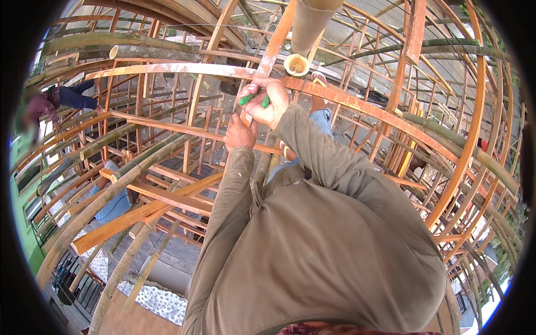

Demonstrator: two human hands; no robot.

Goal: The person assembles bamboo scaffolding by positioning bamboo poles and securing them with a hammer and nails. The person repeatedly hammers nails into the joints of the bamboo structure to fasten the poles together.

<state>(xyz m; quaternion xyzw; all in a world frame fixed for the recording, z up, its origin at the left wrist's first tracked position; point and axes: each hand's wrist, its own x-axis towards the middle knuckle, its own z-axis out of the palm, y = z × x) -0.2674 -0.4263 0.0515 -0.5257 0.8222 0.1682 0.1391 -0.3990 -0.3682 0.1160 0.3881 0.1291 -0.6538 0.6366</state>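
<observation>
Closed around the two green handles of a pair of pliers (265, 101) is my right hand (274, 100), at the joint where wooden beams cross. The jaws of the pliers are mostly hidden by my fingers and too small to make out. Just below and to the left, my left hand (240, 134) is wrapped around a slanting wooden beam (276, 42) that passes under both hands. A long horizontal beam (190, 68) with whitish smears meets it at my right hand. Directly beyond the joint, a thick bamboo pole (312, 25) shows its cut end.
Timber and bamboo scaffolding surrounds me, with gaps down to the ground. My sandalled foot (319, 79) rests beyond the beam. Another person (75, 96) is on the frame at far left; a leg in blue jeans (114, 201) shows lower left. Bamboo poles (139, 167) cross nearby.
</observation>
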